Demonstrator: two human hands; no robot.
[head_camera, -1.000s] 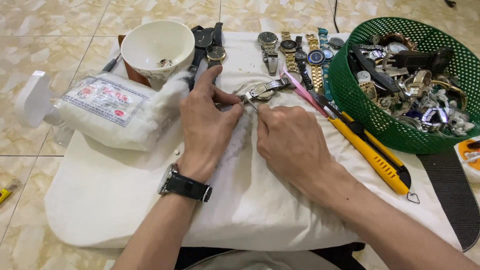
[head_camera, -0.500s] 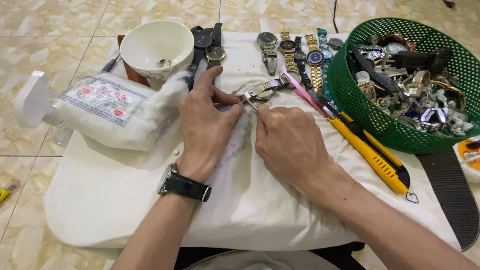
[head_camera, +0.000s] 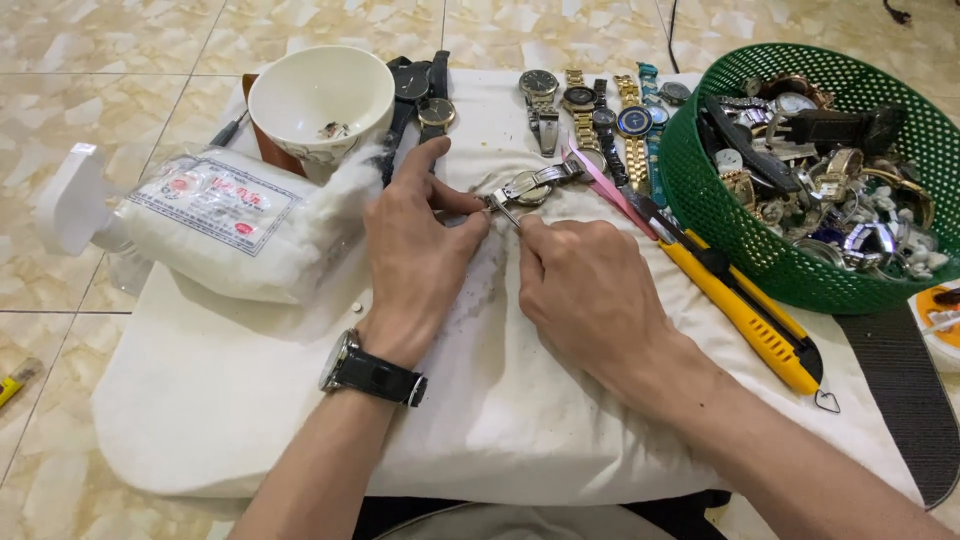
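— Silver wristwatch (head_camera: 528, 186), where does it sit against the fingers?

— On the white cloth (head_camera: 250, 400), pinched at its near end. The left hand (head_camera: 415, 255) has thumb and forefinger closed on the band from the left; the right hand (head_camera: 590, 290) meets it from the right, fingers curled shut around a thin metal tool (head_camera: 507, 213) whose tip touches the band. The watch case lies just past both sets of fingertips, its band trailing off toward the upper right.

— What lies around it?

— A pink strip (head_camera: 610, 190) and a yellow utility knife (head_camera: 745, 310) lie slanted just right of the right hand. A row of watches (head_camera: 600, 110) is laid out beyond, with two dark-strapped watches (head_camera: 425, 95) to the left. A bag of cotton wool (head_camera: 225, 225) sits by the left hand. Nothing lies between the hands and the watch.

— And the containers?

— A white bowl (head_camera: 300, 90) at the upper left holds a few small bits; I can't tell what they are. A green mesh basket (head_camera: 700, 200) on the right is heaped with watches and loose bands. The left wrist wears a black-strapped watch (head_camera: 372, 375).
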